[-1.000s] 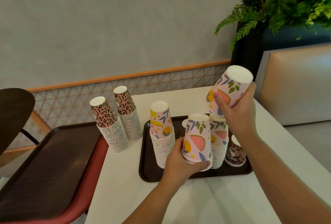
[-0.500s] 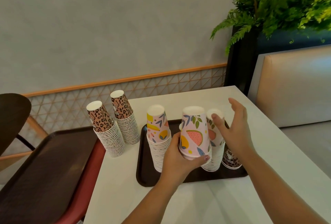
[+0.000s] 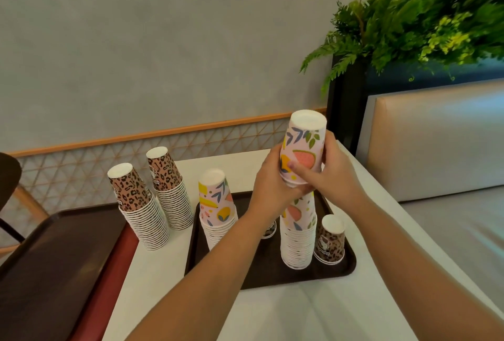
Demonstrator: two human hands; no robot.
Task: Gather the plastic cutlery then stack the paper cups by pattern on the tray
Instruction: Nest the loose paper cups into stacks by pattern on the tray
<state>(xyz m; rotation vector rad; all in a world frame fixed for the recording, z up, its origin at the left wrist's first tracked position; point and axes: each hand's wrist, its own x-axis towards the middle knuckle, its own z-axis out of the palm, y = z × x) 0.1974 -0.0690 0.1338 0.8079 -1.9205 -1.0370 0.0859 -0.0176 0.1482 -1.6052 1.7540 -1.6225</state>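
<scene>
Both hands hold a short stack of upside-down fruit-pattern cups (image 3: 304, 150) in the air above the tall fruit-pattern stack (image 3: 298, 237) on the dark brown tray (image 3: 272, 272). My left hand (image 3: 270, 180) grips its lower left side and rim. My right hand (image 3: 332, 174) wraps its right side. A second fruit-pattern stack (image 3: 216, 210) stands on the tray's left part. A small leopard-pattern cup (image 3: 330, 239) sits at the tray's right, and another small cup (image 3: 268, 229) is mostly hidden behind my left forearm. No cutlery is visible.
Two tall leopard-pattern stacks (image 3: 141, 207) (image 3: 170, 188) stand on the white table (image 3: 286, 313) left of the tray. A second dark tray (image 3: 49, 264) lies on a red seat at left. A padded bench (image 3: 436, 136) and plant (image 3: 409, 21) are at right.
My left hand lifted its fruit-pattern cups up and to the right, over the tall stack. My right hand, which had set its cup down and opened, closed on the same cups.
</scene>
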